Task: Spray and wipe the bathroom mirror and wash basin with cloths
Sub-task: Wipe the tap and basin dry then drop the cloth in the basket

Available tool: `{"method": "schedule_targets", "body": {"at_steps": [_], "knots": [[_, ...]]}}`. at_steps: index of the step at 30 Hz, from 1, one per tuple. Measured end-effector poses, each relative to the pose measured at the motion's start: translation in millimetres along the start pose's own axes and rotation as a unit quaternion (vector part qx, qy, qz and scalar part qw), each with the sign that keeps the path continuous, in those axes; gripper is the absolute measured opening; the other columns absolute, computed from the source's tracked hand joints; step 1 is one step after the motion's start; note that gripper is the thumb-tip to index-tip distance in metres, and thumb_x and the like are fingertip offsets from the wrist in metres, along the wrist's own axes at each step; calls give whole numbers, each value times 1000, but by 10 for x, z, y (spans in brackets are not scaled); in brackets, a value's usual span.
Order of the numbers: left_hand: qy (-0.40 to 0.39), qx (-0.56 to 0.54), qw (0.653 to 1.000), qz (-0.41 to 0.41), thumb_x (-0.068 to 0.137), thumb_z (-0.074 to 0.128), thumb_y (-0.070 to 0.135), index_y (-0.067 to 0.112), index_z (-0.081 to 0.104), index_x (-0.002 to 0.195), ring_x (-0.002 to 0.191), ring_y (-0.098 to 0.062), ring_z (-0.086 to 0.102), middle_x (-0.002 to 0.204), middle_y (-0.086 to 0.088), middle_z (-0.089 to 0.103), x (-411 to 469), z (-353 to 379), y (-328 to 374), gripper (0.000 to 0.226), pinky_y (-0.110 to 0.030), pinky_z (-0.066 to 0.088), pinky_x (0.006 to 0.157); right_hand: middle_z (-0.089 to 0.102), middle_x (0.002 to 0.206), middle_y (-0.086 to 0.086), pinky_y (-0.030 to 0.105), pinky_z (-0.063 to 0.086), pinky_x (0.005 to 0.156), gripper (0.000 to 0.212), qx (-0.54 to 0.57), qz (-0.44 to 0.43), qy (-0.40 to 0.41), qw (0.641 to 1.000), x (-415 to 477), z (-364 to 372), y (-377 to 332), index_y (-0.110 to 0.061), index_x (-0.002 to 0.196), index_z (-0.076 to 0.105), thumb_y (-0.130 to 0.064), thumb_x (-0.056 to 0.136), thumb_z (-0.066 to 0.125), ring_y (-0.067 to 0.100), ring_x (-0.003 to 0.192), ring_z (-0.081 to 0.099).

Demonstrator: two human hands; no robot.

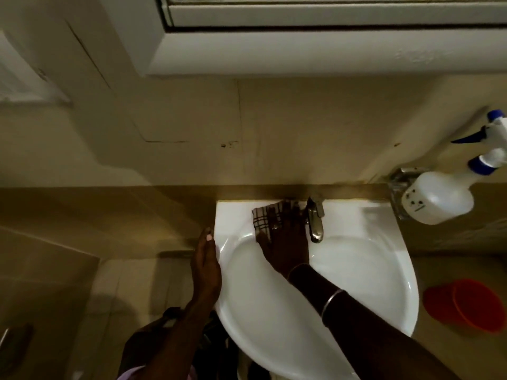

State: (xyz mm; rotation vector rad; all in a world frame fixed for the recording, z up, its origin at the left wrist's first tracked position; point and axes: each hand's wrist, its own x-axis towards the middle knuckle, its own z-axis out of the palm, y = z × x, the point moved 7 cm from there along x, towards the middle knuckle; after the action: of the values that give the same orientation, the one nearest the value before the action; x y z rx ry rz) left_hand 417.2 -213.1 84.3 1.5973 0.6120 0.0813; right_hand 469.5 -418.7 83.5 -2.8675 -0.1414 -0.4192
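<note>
Head view. My right hand [285, 242] reaches across the wash basin [384, 223] from the lower right, palm down. The fingers lie flat and a little spread, pressing a checked cloth [263, 218] onto the back ledge and the upper left slope of the bowl. Nothing is curled round the cloth; it is pinned under the hand. One corner of it shows to the left of my fingers. The tap [315, 220] stands just beside my hand on its right, spout pointing into the bowl. A thin bangle [332, 299] sits on that forearm.

My left hand [205, 267] rests edge-on against the basin's left rim, fingers straight and together, holding nothing.

Surroundings: a white spray bottle [439, 201] with a blue trigger sits on a metal bracket [397, 185] on the wall, right of the basin and apart from it. A red tub [466, 303] lies below it on the floor. The mirror cabinet [329, 15] hangs above; only its lower edge is in frame.
</note>
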Motion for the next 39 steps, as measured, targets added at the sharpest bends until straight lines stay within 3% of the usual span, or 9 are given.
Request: {"method": "schedule_targets", "body": {"at_steps": [2, 5, 12, 16, 23, 27, 32, 35, 39], "knots": [[-6, -21, 1000, -18, 110, 43, 38, 25, 56, 147, 126, -7, 54, 138, 13, 60, 13, -15, -26, 42, -14, 39, 95, 33, 160, 28, 66, 31, 117, 86, 5, 70, -12, 997, -26, 83, -14, -18, 162, 10, -49, 97, 57, 50, 148, 29], [-11, -48, 998, -41, 109, 45, 40, 27, 64, 137, 114, -1, 62, 123, 17, 68, 55, -64, -109, 36, -12, 45, 86, 11, 167, 27, 66, 13, 122, 77, 19, 150, -75, 986, 50, 294, -262, -19, 163, 17, -58, 101, 37, 50, 154, 6], [-19, -166, 980, -104, 111, 41, 34, 11, 63, 137, 127, -22, 64, 132, -9, 70, 133, -207, -374, 41, -39, 48, 110, 3, 168, 26, 63, 4, 124, 76, 59, 81, -111, 989, 59, 432, -1051, -20, 161, 26, -60, 98, 37, 48, 155, -6], [-4, -186, 975, -117, 112, 37, 31, 10, 66, 127, 129, -26, 62, 127, -9, 70, 26, -351, -467, 38, -40, 46, 113, -9, 168, 26, 63, -2, 124, 75, 63, 28, -151, 986, -168, 424, -1274, -23, 162, 18, -58, 98, 36, 48, 153, -18], [25, -158, 981, -113, 113, 36, 29, -2, 53, 144, 134, -31, 57, 142, -20, 61, -257, -644, -575, 47, -41, 42, 116, -23, 165, 25, 64, 0, 123, 70, 67, 1, -222, 973, -701, 387, -1582, -23, 164, 9, -47, 103, 33, 49, 149, -29], [23, -137, 984, -107, 113, 35, 30, 0, 53, 145, 135, -30, 56, 143, -18, 60, -508, -755, -636, 48, -41, 40, 117, -27, 166, 18, 64, 14, 123, 70, 101, -1, -256, 961, -1078, 352, -1618, -28, 163, 8, -31, 102, 41, 45, 152, -24], [-3, -130, 988, -80, 113, 37, 31, 2, 58, 141, 123, -22, 62, 134, -12, 66, -888, -712, -674, 45, -33, 48, 106, -12, 169, 19, 59, 31, 119, 71, 137, -11, -271, 953, -1452, 190, -1474, -35, 162, 7, -32, 102, 45, 43, 155, 8], [-7, -100, 993, -67, 112, 40, 32, 18, 70, 120, 108, -10, 66, 116, 1, 72, -1080, -707, -725, 33, -31, 49, 100, 0, 170, 18, 60, 38, 113, 71, 145, -12, -280, 949, -1635, 95, -1365, -39, 161, 11, -33, 101, 48, 42, 152, 20], [6, -48, 998, -44, 102, 49, 45, 34, 74, 99, 112, -21, 68, 107, 3, 75, -1337, -756, -835, 28, -39, 51, 99, 12, 168, 20, 58, 44, 108, 79, 128, -29, -294, 947, -1885, -24, -1225, -39, 161, 9, -31, 96, 52, 44, 144, 34]]}}
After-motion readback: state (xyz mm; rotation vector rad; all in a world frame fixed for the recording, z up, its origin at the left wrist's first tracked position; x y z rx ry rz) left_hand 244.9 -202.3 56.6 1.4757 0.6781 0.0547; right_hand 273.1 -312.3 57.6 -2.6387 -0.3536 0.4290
